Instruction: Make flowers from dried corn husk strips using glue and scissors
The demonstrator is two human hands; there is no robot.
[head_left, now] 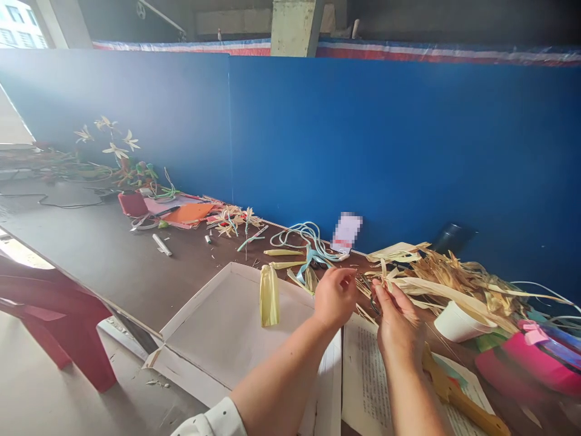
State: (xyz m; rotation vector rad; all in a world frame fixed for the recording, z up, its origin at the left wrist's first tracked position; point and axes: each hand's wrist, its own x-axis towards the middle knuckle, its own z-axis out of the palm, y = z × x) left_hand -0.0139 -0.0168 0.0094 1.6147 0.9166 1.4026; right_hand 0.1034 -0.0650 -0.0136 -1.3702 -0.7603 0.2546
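Observation:
Over the table, my right hand [399,318] pinches a pale strip of dried corn husk [384,277] between thumb and fingers. My left hand [334,293] is close by on the left, its fingers curled together; whatever they hold is hidden or too thin to make out. Behind and between the hands lies a dark looped object [374,303], partly covered. A wide yellow-green husk piece [269,297] lies over the rim of an open white cardboard box lid [209,327], left of my left hand. Light-blue ribbon [313,260] lies just beyond that hand.
A heap of dried husks [463,281], a white paper cup [463,321] and a pink cap [531,357] crowd the right. Printed pages [363,375] lie beneath my arms. Orange paper [188,213] and husk flowers [115,150] are at left. A blue partition [385,145] stands behind.

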